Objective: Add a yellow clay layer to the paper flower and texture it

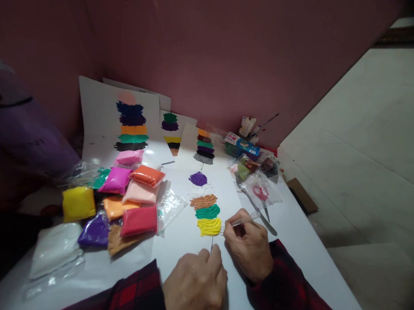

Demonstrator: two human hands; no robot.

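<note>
Clay first: the yellow band (pixel 209 227) sits on the near half of the white sheet (pixel 228 195), about midway between its left and right edges and right up against the green band (pixel 208 212). Right hand (pixel 250 244) is pinching a clear fork (pixel 242 221), tines at the yellow's right end. Left hand (pixel 197 283) lies just below it, fingers curled by a thin dark line (pixel 211 243). Can't tell if they're gripping anything, or if that line's drawn or a tool.

What I'd worry about: a sideways drag with too much pressure could smear yellow off its end onto bare paper, and a slip toward the far edge could rake it into the green. If the left hand is leaning on the sheet, a shift there might skid the whole thing mid-stroke. Also, the metal utensil (pixel 270 227) lies just past the right hand, toward the surface's (pixel 307 260) right edge, so a careless elbow swing might clip it.
</note>
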